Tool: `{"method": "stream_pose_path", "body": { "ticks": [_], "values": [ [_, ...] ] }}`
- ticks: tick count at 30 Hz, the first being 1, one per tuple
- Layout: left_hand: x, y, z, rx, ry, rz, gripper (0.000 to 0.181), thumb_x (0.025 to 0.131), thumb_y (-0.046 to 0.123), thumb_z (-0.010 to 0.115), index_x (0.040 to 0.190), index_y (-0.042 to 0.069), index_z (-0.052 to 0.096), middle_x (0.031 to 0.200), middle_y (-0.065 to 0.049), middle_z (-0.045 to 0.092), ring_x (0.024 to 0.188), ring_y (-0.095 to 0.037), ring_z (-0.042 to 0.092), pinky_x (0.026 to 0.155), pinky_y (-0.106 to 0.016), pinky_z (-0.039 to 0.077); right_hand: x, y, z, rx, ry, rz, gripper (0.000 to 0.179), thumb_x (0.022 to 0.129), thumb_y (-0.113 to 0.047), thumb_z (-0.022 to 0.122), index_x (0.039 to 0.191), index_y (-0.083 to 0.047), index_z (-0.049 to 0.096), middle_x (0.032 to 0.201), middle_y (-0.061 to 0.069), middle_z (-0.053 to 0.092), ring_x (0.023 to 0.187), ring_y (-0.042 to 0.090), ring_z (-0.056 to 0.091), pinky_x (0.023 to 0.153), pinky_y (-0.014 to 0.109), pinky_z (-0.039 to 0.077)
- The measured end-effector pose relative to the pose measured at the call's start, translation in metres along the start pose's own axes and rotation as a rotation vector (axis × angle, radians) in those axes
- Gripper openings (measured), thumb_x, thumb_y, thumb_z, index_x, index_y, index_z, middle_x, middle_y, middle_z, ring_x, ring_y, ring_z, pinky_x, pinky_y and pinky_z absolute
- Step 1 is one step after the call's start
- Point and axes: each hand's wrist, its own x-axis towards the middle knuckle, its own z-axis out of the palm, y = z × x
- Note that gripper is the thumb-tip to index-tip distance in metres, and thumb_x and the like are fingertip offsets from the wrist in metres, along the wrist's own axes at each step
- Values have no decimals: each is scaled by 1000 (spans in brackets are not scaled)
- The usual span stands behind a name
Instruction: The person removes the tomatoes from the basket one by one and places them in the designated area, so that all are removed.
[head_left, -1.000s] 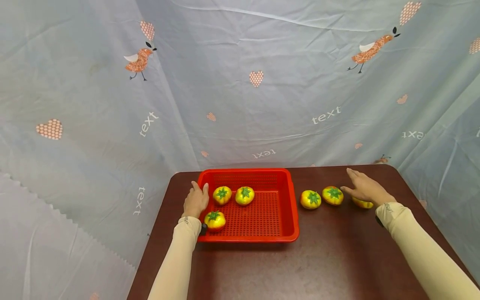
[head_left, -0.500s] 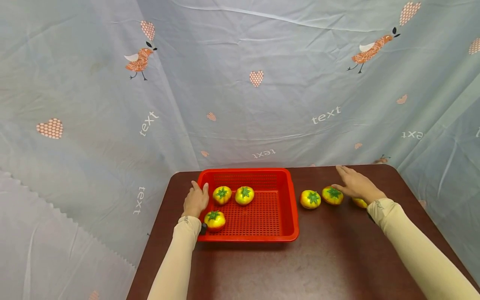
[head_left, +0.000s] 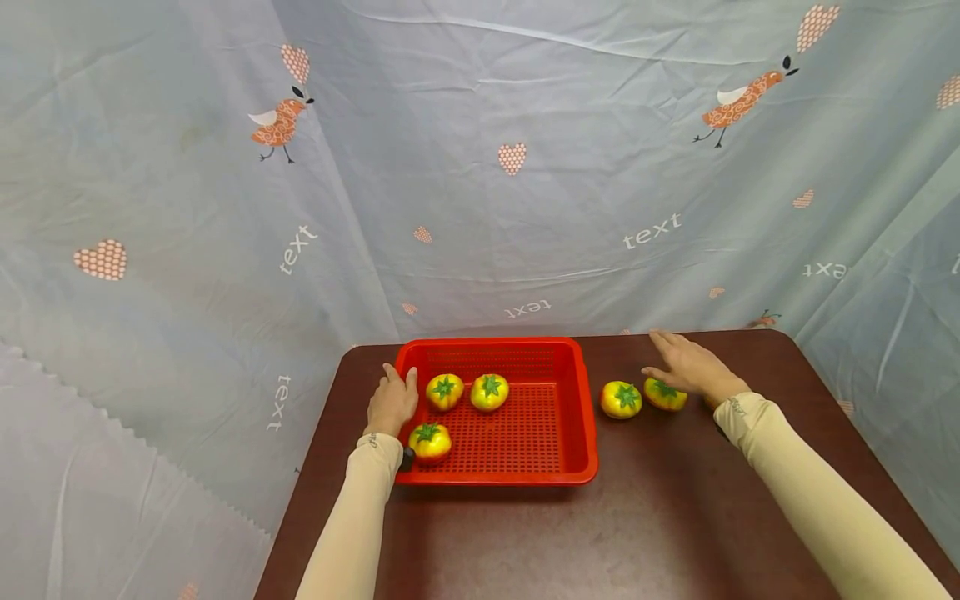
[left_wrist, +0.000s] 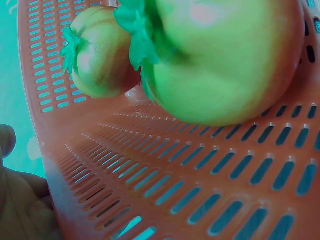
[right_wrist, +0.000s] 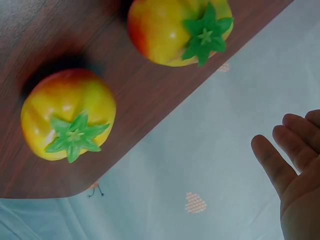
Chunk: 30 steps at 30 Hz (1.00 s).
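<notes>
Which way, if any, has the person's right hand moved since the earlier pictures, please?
Yes: in the head view, the right hand has moved left, closer to the red basket, which has stayed put.

The only word you can read is "text", printed in white lower-case letters at several spots on the grey-blue cloth [head_left: 450, 187] behind the table [head_left: 555, 542]. To the left of centre, one "text" [head_left: 298, 248] climbs steeply; below it, another "text" [head_left: 278, 402] stands nearly vertical. Right of centre, you can read a "text" [head_left: 652, 231] slanting gently upward. Low in the middle, a "text" [head_left: 528, 309] appears upside down to you, as does the "text" [head_left: 825, 271] farther right. The small grey marks at your left cuff [head_left: 375, 442] and right cuff [head_left: 738, 407] are too tiny to read.
</notes>
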Motion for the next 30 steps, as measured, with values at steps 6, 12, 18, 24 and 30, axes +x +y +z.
{"method": "stream_pose_path", "body": {
  "ticks": [6, 12, 18, 24, 30],
  "values": [
    [0, 0, 0, -3, 9, 1, 76, 105, 46, 19, 153, -11, 1, 149, -37, 31, 129, -52, 43, 110, -60, 34, 6, -10, 0, -5, 14, -23, 76, 96, -35, 60, 145, 14, 32, 146, 35, 38, 133, 52, 39, 108, 62, 34],
    [0, 0, 0, 14, 24, 5, 75, 105, 45, 19, 152, -12, 4, 146, -38, 34, 126, -54, 45, 108, -61, 36, 14, -27, -3, 9, 32, -64, 75, 95, -34, 61, 146, 13, 31, 147, 33, 40, 134, 50, 40, 109, 61, 35],
    [-1, 0, 1, 5, 16, -2, 76, 105, 47, 20, 152, -11, 4, 147, -38, 33, 127, -54, 45, 109, -61, 35, 24, -43, -5, 9, 30, -103, 76, 95, -34, 62, 147, 11, 31, 149, 31, 39, 135, 48, 40, 111, 59, 33],
    [0, -1, 1, -1, 17, 6, 77, 105, 47, 21, 153, -11, 5, 148, -38, 33, 127, -53, 44, 109, -61, 35, 31, -54, -7, -5, 35, -123, 76, 95, -37, 61, 148, 10, 32, 149, 30, 39, 136, 47, 40, 112, 58, 33],
    [0, -1, 1, 1, 16, 8, 76, 105, 46, 20, 152, -11, 4, 148, -38, 32, 128, -53, 44, 110, -60, 34, 32, -59, -5, -6, 27, -121, 76, 94, -36, 63, 147, 10, 33, 149, 29, 39, 137, 46, 39, 112, 59, 33]
  ]
}}
